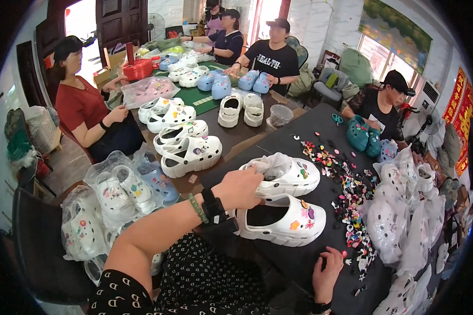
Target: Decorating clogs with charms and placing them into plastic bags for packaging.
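Two white clogs lie side by side on the black tabletop in front of me, with colourful charms on their toes. My left hand (240, 188) is closed at the heel of the far clog (297, 178); its thumb is down between the pair. Crumpled clear plastic (273, 167) sits in that clog's opening. The near clog (286, 223) carries an orange flower and other charms, its heel beside my left wrist. My right hand (327, 272) rests on the table nearer to me, fingers loosely curled and apart, holding nothing visible. A small red charm (344, 253) lies by its fingertips.
Loose charms (352, 202) spread across the table to the right. Bagged clogs (391, 220) pile at the right edge, more bagged clogs (115, 194) at left. White clogs (189, 155) line the far-left table. Several people sit around; one at right handles teal clogs (363, 136).
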Motion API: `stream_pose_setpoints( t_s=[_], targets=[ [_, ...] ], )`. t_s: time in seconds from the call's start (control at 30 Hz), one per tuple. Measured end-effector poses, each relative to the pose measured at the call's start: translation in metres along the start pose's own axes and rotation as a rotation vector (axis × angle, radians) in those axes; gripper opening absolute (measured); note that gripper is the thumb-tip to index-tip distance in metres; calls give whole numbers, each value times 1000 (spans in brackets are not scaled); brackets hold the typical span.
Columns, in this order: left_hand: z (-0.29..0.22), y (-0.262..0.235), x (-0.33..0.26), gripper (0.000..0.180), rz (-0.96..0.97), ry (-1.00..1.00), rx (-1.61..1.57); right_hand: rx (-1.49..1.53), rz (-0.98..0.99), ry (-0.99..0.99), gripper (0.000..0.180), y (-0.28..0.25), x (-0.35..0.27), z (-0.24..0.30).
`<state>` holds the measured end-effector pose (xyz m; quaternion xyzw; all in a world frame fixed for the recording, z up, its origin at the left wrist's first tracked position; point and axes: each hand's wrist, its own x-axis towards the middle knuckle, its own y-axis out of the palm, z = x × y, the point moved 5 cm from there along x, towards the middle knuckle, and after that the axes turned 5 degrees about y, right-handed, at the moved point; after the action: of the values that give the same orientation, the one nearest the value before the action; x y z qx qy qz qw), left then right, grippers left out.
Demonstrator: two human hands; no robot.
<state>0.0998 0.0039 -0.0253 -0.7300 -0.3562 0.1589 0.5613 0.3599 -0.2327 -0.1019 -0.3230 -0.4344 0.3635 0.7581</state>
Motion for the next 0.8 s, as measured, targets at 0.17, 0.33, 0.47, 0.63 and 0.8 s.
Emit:
stream_pose_setpoints(
  t_s=[0.17, 0.33, 0.47, 0.63, 0.8],
  targets=[
    [-1, 3, -1, 45, 52, 63, -15, -4, -5, -11, 19, -1, 0, 2],
    [-9, 13, -6, 24, -106, 113, 14, -40, -21, -36, 18, 0, -2, 0],
    [-17, 12, -26, 17, -222, 107, -103, -32, -13, -10, 18, 1, -3, -2],
    [21, -17, -44, 13, -409, 62, -93, -33, 13, 12, 19, 0, 3, 4],
    [77, -68, -22, 22, -445, -206, 98, -34, 21, 26, 19, 0, 5, 5]
  ],
)
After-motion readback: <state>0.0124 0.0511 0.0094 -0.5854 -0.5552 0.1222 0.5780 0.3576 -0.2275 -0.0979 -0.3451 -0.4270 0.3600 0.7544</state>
